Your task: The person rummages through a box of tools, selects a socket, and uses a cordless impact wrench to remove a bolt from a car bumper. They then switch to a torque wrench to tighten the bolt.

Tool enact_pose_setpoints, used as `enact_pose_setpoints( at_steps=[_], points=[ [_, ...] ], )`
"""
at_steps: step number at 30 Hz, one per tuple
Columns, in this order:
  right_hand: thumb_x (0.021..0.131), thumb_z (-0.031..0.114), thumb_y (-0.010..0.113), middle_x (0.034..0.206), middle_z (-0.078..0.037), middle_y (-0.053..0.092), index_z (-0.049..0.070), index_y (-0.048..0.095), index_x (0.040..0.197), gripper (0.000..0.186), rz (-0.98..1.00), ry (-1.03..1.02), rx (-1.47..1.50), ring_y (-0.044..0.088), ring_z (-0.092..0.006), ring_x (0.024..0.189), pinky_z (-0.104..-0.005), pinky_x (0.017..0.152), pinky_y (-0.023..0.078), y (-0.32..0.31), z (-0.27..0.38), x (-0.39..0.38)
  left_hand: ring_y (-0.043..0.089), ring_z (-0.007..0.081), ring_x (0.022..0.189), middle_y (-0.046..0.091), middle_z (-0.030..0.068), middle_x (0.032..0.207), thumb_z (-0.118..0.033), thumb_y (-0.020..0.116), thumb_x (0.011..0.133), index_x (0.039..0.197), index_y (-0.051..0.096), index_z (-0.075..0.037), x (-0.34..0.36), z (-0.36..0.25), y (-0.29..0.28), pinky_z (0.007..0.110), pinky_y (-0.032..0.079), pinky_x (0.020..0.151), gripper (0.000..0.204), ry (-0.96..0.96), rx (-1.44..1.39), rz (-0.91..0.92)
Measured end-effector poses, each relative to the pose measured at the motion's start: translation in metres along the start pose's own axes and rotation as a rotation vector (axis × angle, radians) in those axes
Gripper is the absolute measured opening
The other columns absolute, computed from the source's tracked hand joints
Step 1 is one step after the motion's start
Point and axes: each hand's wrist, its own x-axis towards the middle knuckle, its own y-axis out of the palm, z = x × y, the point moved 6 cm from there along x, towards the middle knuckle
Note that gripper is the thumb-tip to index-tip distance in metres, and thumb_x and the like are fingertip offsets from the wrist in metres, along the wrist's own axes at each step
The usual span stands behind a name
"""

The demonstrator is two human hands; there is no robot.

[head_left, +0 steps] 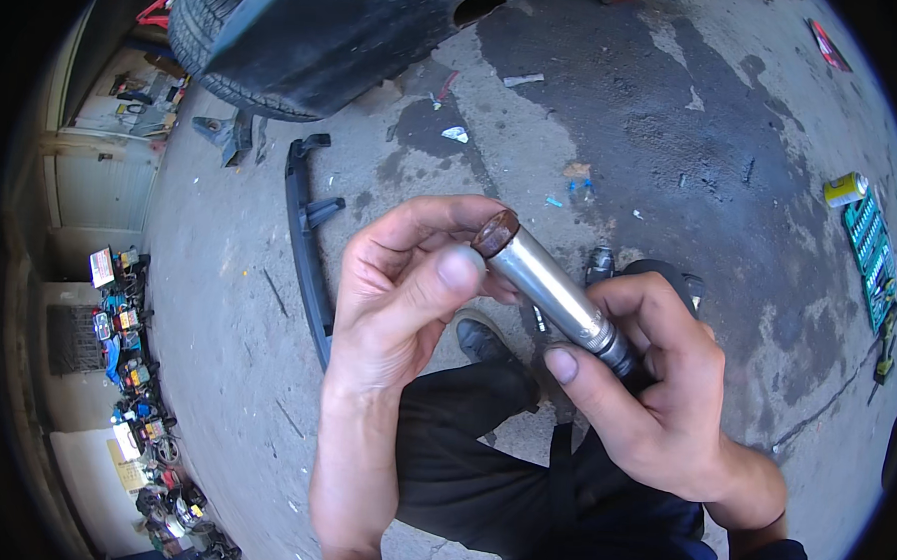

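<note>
A long chrome deep socket is held tilted in front of me, its upper end toward the left. A brown, rusty hex nut or bolt head sits at that end. My left hand is closed there, thumb and forefinger pinching around the rusty piece. My right hand is wrapped around the socket's lower end, where it meets a dark fitting. Behind the right fingers is a dark, rounded tool part, mostly hidden; I cannot tell if it joins the socket.
A detached car bumper and a tyre are at the upper left. A long black bar lies on the stained concrete. Far right, a green socket case lies by a yellow can. Parts line the left wall.
</note>
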Motion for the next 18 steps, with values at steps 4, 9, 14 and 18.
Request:
enact_pose_setpoints(
  at_steps=[4, 9, 14, 18],
  points=[
    [0.086, 0.008, 0.075, 0.065, -0.008, 0.062, -0.001, 0.058, 0.099, 0.023, 0.013, -0.021, -0.095, 0.061, -0.0096, 0.053, -0.0266, 0.047, 0.044, -0.016, 0.006, 0.009, 0.065, 0.0226, 0.097, 0.064, 0.0179, 0.11, -0.027, 0.082, 0.081, 0.117, 0.061, 0.005, 0.02, 0.005, 0.011, 0.032, 0.057, 0.079, 0.052, -0.045, 0.085, 0.109],
    [0.084, 0.011, 0.077, 0.069, -0.012, 0.066, -0.001, 0.063, 0.097, 0.023, 0.031, -0.053, -0.219, 0.064, -0.0181, 0.051, -0.03, 0.046, 0.047, -0.039, 0.008, 0.014, 0.066, 0.0239, 0.095, 0.065, 0.0191, 0.104, -0.009, 0.086, 0.073, 0.107, 0.068, 0.004, 0.036, 0.003, 0.028, 0.032, 0.054, 0.081, 0.041, -0.048, 0.166, 0.153],
    [0.083, 0.015, 0.077, 0.075, -0.014, 0.068, -0.001, 0.067, 0.097, 0.024, 0.041, -0.182, -0.313, 0.067, -0.0272, 0.058, -0.0354, 0.052, 0.051, -0.058, 0.005, 0.012, 0.068, 0.0241, 0.094, 0.066, 0.0195, 0.105, 0.0, 0.084, 0.073, 0.107, 0.069, 0.008, 0.038, 0.002, 0.037, 0.033, 0.061, 0.08, 0.037, 0.033, 0.313, 0.202],
    [0.083, 0.018, 0.077, 0.074, -0.013, 0.066, 0.0, 0.067, 0.097, 0.024, 0.066, -0.261, -0.425, 0.065, -0.0279, 0.059, -0.0362, 0.053, 0.05, -0.068, 0.003, 0.01, 0.071, 0.0199, 0.09, 0.069, 0.0165, 0.101, 0.01, 0.079, 0.074, 0.106, 0.071, 0.006, 0.034, 0.0, 0.051, 0.03, 0.063, 0.078, 0.032, 0.121, 0.38, 0.225]
  ],
)
